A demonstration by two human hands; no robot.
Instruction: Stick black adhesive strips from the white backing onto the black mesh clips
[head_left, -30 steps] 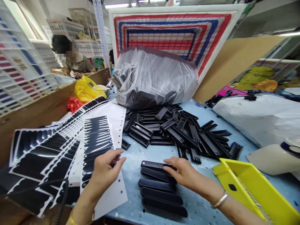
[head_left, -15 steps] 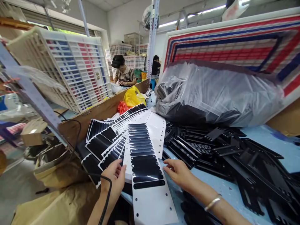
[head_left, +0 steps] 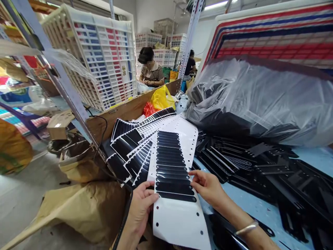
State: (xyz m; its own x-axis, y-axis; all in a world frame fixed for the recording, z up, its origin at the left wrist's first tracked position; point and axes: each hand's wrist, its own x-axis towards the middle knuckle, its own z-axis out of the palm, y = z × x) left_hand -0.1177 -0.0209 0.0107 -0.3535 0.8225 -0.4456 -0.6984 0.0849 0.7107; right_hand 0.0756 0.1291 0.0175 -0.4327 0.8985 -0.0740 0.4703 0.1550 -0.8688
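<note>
A long white backing sheet of black strip-shaped stickers (head_left: pixel 173 163) lies before me, its near end bare white with a few holes. My left hand (head_left: pixel 142 205) pinches the sheet's left edge between thumb and fingers. At the opposite edge, my right hand (head_left: pixel 205 185) has thumb and forefinger closed on the sheet near the lower strips. Under and behind it are more sticker sheets (head_left: pixel 126 144), fanned out in a loose pile. Several black slotted plates (head_left: pixel 281 180) are heaped right of my right hand on the blue table (head_left: pixel 235 192).
A large clear plastic bag of black parts (head_left: pixel 260 100) bulges behind the plates. Yellow (head_left: pixel 163 99) and red bags sit by the wooden board (head_left: pixel 125 113). A white crate (head_left: pixel 104 62) stands beyond it. Two people sit farther back. A black cable (head_left: pixel 105 128) hangs at left.
Both hands have closed in from beside the sheet onto its left and right edges. My view has turned left, so the scene sits farther right.
</note>
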